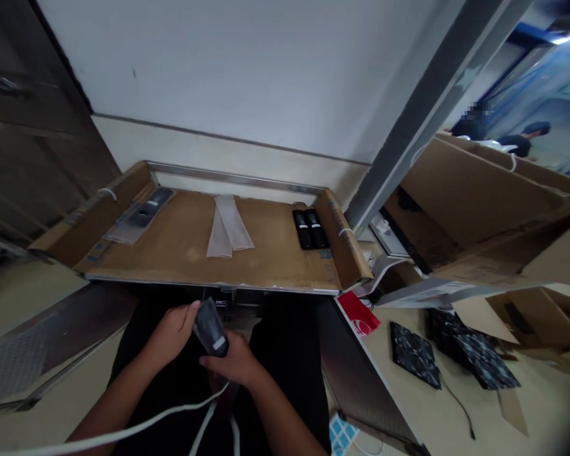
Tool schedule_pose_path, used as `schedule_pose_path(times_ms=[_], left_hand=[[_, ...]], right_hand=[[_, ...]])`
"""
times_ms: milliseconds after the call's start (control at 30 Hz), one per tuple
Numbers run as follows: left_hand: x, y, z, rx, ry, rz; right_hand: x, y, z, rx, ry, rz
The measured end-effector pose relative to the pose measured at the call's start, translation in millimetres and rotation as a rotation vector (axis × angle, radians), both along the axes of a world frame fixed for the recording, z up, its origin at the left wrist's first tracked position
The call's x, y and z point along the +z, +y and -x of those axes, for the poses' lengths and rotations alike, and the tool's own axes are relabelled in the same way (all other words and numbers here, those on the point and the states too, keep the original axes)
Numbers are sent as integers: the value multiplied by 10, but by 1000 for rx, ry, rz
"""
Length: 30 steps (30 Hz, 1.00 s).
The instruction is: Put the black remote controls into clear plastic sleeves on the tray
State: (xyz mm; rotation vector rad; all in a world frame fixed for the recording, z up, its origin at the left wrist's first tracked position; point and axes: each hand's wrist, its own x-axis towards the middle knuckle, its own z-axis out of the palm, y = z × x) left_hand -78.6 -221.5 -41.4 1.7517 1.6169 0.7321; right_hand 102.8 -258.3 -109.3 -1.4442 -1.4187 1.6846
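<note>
Above my lap, both hands hold a dark elongated device with a white label (211, 326), which seems to be inside a clear plastic sleeve. My left hand (177, 329) pinches its upper left side. Around the lower end wraps my right hand (235, 361). In front lies a cardboard-lined tray (275, 266). Two flat plastic sleeves (228, 228) cross each other in its middle. At its left side rests a similar black device in a clear sleeve (147, 209). Two black devices with white labels (310, 229) lie side by side at the right end, without visible sleeves.
White cords (161, 415) hang across my lap. Right of the tray are a large cardboard box (494, 202), a red packet (360, 315) and dark patterned packs (414, 354). A grey post (422, 107) rises behind. People are in the far right background.
</note>
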Motion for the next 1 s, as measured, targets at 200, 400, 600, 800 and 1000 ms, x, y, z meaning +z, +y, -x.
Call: schedule_pose_path(times_ms=[200, 400, 600, 800, 1000], left_hand=[[330, -98, -17, -47, 245, -310], [881, -152, -78, -115, 227, -537], [1841, 405, -284, -177, 397, -804], [2365, 1116, -719, -241, 625, -862], [2407, 1340, -982, -251, 447, -817]], right_hand=[[-16, -11, -20, -45, -2, -178], [397, -30, -70, -128, -108, -404], [1234, 596, -330, -257, -270, -795], [1339, 1544, -537, -392, -166, -924], [1145, 1773, -566, -430, -49, -842]])
